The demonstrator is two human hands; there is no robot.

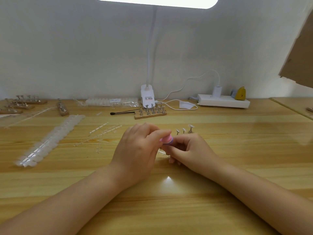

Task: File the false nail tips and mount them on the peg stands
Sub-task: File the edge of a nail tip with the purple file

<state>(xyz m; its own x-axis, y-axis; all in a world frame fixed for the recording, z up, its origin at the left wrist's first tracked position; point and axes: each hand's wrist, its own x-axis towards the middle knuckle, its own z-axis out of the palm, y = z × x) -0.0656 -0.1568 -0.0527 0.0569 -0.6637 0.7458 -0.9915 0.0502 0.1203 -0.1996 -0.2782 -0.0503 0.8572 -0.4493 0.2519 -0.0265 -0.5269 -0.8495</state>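
Observation:
My left hand (137,150) grips a small pink and purple file block (166,139) at the middle of the wooden table (237,150). My right hand (189,150) meets it from the right with curled fingers, pinching a clear nail tip (161,152) that is mostly hidden under the fingers. Three loose peg stands (184,130) stand just behind my right hand; whether they carry clear tips I cannot tell. A wooden base with several metal pegs (150,111) stands farther back.
Strips of clear nail tips (49,139) and empty plastic sprues (101,133) lie at the left. More peg bases (22,103) sit at the far left. A bagged tip set (111,101), a brush (122,113), a lamp base (147,97) and a power strip (223,100) line the wall.

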